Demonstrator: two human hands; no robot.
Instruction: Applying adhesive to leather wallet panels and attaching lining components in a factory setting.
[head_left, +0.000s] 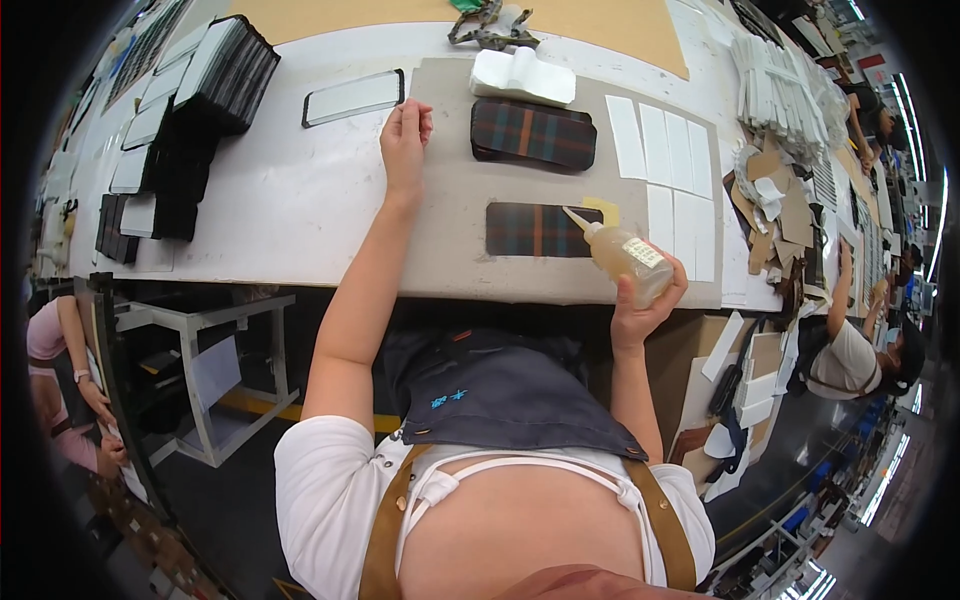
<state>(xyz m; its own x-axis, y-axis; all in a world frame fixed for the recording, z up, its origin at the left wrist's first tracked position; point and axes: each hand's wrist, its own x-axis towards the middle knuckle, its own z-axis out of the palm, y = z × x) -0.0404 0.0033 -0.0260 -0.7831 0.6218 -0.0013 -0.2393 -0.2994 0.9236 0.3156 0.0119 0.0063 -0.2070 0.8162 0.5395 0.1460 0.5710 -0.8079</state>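
Observation:
My right hand (640,305) grips a soft plastic glue bottle (625,252) with amber liquid, its nozzle tipped toward a flat plaid fabric piece (535,230) lying on a grey board (450,200). My left hand (405,135) reaches out to the board's far left corner, fingers pinched at its edge beside a black-framed white rectangle (352,97). A stack of plaid pieces (533,132) lies further back on the board, with a folded white cloth (522,77) behind it.
Rows of white paper strips (665,165) lie at the board's right. Black-and-white stacked cases (215,75) stand at the far left. Cardboard scraps (775,195) pile up at the right. Other people (850,355) work at the right, and another person (60,370) at the lower left.

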